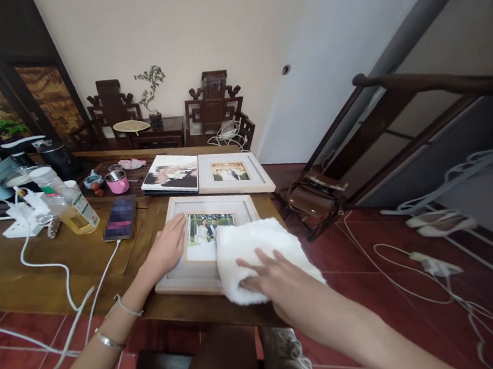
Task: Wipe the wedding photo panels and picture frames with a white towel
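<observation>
A white framed photo (208,207) lies flat near the front edge of the wooden table (43,263). My left hand (168,247) rests flat on the frame's left side, fingers stretched out. My right hand (271,276) presses fingers spread on a white fluffy cloth (251,246) that covers the frame's right part. Two bracelets circle my left wrist.
Behind lie a second white framed photo (232,173) and a photo album (171,174). A phone (120,218) on a white cable, a plastic bottle (71,204), a pink cup (117,182) and a power strip (25,216) sit to the left. Cables trail on the red floor at right.
</observation>
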Demonstrator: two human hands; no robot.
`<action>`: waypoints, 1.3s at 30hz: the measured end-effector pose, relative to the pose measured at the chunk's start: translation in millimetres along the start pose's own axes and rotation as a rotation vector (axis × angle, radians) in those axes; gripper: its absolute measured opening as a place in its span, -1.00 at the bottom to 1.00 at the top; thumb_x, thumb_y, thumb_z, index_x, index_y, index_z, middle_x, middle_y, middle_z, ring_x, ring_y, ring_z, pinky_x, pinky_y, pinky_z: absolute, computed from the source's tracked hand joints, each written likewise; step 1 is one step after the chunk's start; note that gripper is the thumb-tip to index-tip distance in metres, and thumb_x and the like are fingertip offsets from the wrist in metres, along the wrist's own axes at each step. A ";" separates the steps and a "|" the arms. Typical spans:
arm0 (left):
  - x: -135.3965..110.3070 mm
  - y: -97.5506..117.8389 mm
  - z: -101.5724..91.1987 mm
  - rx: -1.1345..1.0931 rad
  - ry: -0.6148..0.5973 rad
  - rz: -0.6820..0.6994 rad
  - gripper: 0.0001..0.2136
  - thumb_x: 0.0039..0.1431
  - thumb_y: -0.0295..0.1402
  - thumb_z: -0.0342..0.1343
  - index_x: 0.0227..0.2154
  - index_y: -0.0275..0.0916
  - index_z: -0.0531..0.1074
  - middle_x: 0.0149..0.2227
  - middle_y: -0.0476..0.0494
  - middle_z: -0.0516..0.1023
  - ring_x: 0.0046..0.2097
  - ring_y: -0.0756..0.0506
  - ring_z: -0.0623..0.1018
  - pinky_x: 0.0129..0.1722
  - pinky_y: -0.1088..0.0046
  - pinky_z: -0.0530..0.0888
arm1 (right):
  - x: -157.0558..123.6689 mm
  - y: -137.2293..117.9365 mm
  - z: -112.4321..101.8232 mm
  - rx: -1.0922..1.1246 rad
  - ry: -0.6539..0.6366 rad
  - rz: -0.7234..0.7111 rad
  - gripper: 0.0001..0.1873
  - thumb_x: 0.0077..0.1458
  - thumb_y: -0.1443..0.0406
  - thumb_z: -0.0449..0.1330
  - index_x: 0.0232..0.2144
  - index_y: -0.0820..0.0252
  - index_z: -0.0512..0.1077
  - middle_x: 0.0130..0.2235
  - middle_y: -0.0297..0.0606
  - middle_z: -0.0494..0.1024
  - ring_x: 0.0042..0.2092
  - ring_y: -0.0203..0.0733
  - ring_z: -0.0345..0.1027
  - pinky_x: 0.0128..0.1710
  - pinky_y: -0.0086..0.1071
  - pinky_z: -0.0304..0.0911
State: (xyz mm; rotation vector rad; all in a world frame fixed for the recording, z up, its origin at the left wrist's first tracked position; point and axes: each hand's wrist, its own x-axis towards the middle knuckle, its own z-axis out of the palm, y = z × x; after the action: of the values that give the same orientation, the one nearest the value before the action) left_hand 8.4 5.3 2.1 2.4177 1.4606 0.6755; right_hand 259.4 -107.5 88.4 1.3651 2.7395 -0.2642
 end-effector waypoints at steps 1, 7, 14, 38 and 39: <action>0.2 -0.6 0.5 0.003 -0.006 0.002 -0.57 0.33 -0.34 -0.25 0.21 -0.32 0.18 0.27 -0.30 0.20 0.30 -0.16 0.18 0.26 0.10 0.17 | -4.5 -6.1 -1.1 0.019 -0.009 -0.015 -0.35 -0.19 0.62 0.04 -0.07 0.10 0.52 0.17 -0.09 0.37 0.21 0.30 0.11 0.07 0.28 0.14; -0.2 -5.9 1.1 -0.032 0.000 0.005 -0.57 0.30 -0.41 -0.23 0.20 -0.29 0.19 0.27 -0.27 0.21 0.30 -0.15 0.19 0.26 0.09 0.19 | 39.1 -24.3 7.0 0.038 -0.045 -0.151 -0.34 -0.11 0.59 0.00 0.05 0.13 0.41 0.26 -0.15 0.24 0.30 0.27 -0.10 0.16 0.29 -0.04; -0.4 -8.2 -2.5 -0.041 -0.019 0.036 -0.54 0.25 -0.49 -0.22 0.20 -0.26 0.20 0.27 -0.25 0.22 0.29 -0.14 0.19 0.26 0.10 0.18 | 43.8 -32.5 1.1 0.005 -0.099 -0.142 -0.40 -0.09 0.57 0.05 0.05 0.25 0.41 0.26 -0.04 0.22 0.31 0.28 -0.12 0.20 0.26 -0.08; -0.7 -7.7 1.4 0.008 -0.019 0.022 -0.53 0.23 -0.52 -0.21 0.20 -0.29 0.20 0.28 -0.23 0.20 0.31 -0.12 0.17 0.28 0.13 0.16 | 58.4 45.4 19.1 -0.094 0.133 0.120 -0.33 -0.14 0.60 -0.01 0.05 0.24 0.43 0.26 -0.09 0.23 0.30 0.28 -0.12 0.18 0.33 -0.18; -0.5 -7.3 1.3 0.012 -0.022 0.018 -0.53 0.23 -0.52 -0.22 0.21 -0.29 0.20 0.28 -0.23 0.20 0.31 -0.12 0.17 0.28 0.13 0.15 | 44.1 33.4 14.4 -0.044 0.091 0.091 -0.30 -0.17 0.62 -0.02 0.05 0.22 0.43 0.25 -0.10 0.24 0.31 0.25 -0.11 0.19 0.32 -0.19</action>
State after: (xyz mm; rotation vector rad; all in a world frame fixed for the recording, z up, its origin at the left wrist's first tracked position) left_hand 3.2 8.4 -2.3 2.4422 1.4404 0.6432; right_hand 259.2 -55.8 64.1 1.5216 2.7273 -0.1392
